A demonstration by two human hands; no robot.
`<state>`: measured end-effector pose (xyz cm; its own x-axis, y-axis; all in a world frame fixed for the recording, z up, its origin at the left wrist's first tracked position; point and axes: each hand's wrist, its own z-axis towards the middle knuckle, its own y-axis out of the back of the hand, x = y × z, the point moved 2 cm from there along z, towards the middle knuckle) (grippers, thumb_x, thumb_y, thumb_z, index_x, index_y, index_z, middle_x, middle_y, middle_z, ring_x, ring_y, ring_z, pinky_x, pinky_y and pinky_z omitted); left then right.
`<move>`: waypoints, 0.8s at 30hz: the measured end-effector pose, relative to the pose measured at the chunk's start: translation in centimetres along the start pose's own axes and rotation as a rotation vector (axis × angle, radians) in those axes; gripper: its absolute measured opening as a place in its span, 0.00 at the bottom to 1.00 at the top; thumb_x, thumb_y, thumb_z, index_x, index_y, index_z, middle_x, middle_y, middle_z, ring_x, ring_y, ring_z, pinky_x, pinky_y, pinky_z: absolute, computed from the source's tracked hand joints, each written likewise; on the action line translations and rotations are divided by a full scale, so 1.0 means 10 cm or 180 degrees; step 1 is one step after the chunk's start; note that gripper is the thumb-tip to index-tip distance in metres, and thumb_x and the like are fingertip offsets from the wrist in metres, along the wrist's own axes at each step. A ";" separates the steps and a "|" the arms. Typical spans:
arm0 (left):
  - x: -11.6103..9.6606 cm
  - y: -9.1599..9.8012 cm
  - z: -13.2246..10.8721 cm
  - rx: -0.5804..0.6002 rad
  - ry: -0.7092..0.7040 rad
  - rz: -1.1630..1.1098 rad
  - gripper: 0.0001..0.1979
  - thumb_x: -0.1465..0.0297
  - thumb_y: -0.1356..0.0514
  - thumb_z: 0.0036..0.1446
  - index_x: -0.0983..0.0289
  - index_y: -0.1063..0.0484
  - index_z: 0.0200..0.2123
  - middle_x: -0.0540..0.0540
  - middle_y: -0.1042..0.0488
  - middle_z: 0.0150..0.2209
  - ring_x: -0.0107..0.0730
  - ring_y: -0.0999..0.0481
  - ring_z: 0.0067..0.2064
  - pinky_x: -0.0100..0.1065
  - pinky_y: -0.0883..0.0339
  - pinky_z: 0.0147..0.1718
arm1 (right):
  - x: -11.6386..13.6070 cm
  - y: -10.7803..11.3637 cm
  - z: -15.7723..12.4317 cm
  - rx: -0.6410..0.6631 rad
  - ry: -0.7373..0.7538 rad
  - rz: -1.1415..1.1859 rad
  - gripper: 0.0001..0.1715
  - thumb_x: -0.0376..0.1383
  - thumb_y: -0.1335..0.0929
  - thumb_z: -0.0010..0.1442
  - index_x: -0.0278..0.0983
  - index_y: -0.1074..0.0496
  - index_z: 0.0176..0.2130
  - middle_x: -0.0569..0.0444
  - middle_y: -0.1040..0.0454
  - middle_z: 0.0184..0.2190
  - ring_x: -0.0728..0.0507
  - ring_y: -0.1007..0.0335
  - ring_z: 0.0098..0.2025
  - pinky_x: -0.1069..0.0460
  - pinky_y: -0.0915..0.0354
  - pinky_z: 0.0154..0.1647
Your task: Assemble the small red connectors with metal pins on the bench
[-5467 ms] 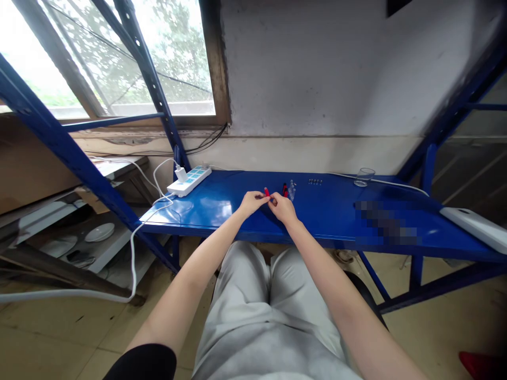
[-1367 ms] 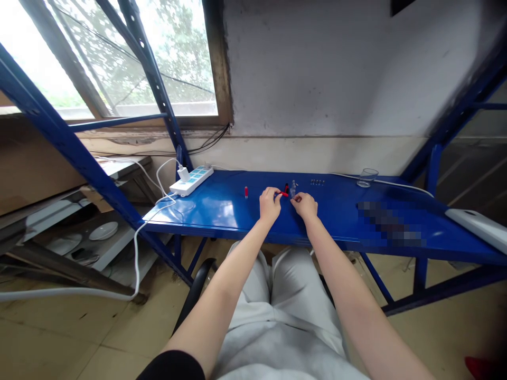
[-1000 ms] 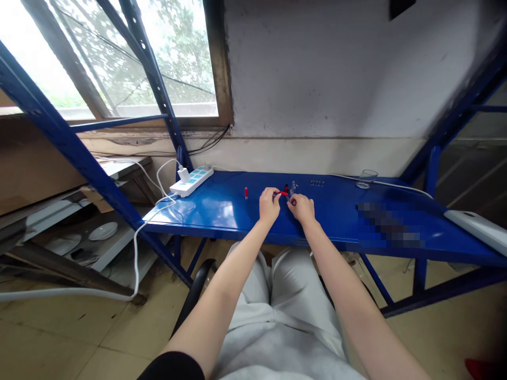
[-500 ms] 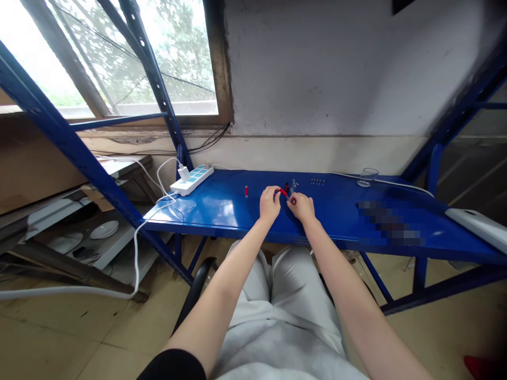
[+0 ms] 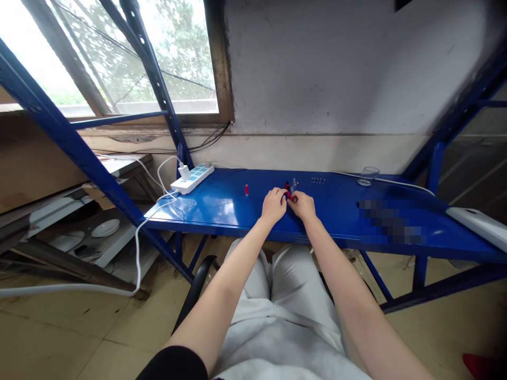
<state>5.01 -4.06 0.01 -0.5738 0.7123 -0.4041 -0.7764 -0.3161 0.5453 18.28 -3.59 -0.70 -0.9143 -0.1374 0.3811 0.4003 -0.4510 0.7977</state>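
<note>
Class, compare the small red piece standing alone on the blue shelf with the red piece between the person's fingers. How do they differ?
The lone red piece stands free and upright on the blue shelf, untouched; the held red piece is pinched between the left hand and right hand. The lone piece shows whole; the held one is mostly hidden by fingers. The lone piece sits left of both hands. Both are small and red.

White power strip (image 5: 192,178) at the left rear of the blue desk (image 5: 336,221), its cable (image 5: 137,248) dropping to the floor. Clear glass (image 5: 367,176) at right rear. White dishes (image 5: 105,228) on low shelf, left.
</note>
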 end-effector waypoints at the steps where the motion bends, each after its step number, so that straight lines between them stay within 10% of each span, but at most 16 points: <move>1: 0.00 0.00 0.00 -0.0009 -0.0014 -0.0021 0.12 0.74 0.51 0.57 0.62 0.32 0.42 0.58 0.31 0.41 0.35 0.32 0.42 0.37 0.37 0.43 | 0.00 0.00 0.00 -0.0007 0.0002 0.0011 0.04 0.36 0.36 0.51 0.38 0.34 0.28 0.54 0.30 0.27 0.46 0.37 0.30 0.53 0.51 0.29; 24: 0.03 -0.02 0.02 0.0034 0.0143 -0.0223 0.04 0.72 0.47 0.56 0.63 0.34 0.34 0.55 0.31 0.36 0.32 0.32 0.38 0.35 0.37 0.39 | 0.02 -0.03 0.00 0.0049 0.0383 0.0145 0.09 0.39 0.37 0.52 0.37 0.32 0.27 0.53 0.31 0.24 0.47 0.37 0.27 0.54 0.47 0.28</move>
<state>5.04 -3.62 -0.07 -0.5296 0.7036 -0.4738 -0.8122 -0.2596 0.5224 17.97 -3.45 -0.89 -0.8956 -0.2625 0.3590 0.4416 -0.4283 0.7884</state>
